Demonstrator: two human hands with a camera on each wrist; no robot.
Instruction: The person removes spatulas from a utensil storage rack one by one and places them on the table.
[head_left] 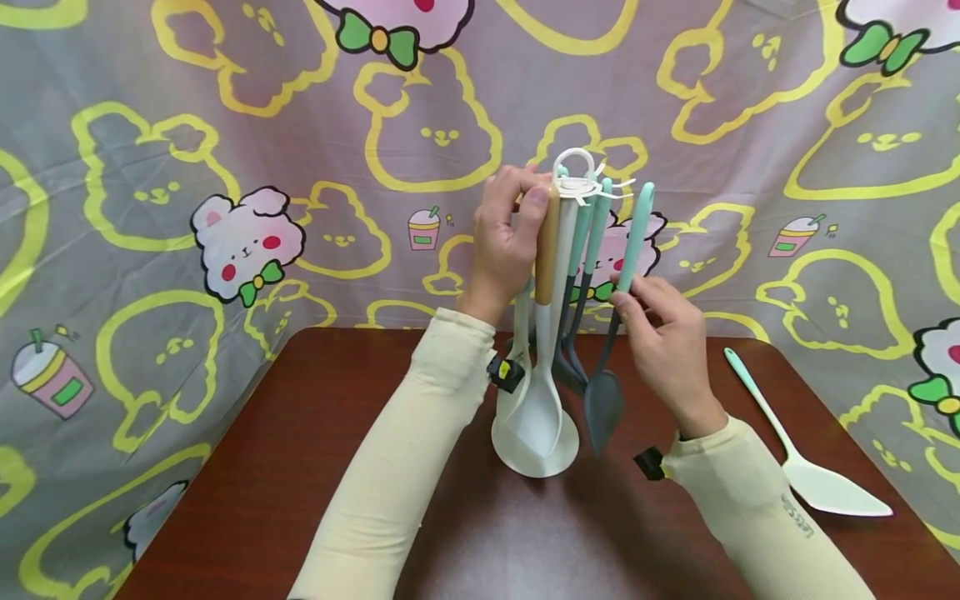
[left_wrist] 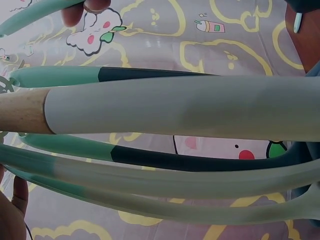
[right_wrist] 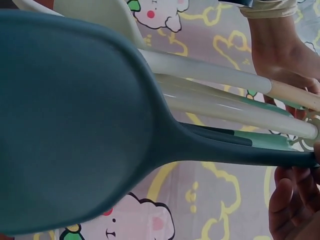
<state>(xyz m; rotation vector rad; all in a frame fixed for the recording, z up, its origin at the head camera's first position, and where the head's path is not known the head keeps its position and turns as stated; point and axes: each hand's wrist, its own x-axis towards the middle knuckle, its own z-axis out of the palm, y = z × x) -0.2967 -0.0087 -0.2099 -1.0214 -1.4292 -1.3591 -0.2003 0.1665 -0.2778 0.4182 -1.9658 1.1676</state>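
My left hand (head_left: 510,229) grips the wooden handle of a white-headed spoon (head_left: 542,417) at the top of a white utensil stand (head_left: 540,467). Its thumb lies on the wood near the hook ring (head_left: 577,187). To the right, my right hand (head_left: 671,342) pinches a spatula (head_left: 604,408) with a dark grey head and mint handle, at the lower part of that handle. In the right wrist view the broad spatula head (right_wrist: 80,125) fills the left side. This spatula leans outward, its handle tip apart from the ring.
More mint-handled utensils (head_left: 592,242) with dark or pale lower parts hang round the stand. A pale turner with a mint handle end (head_left: 832,483) lies on the dark wooden table (head_left: 300,467) at the right. Behind the table hangs a patterned cloth (head_left: 420,125).
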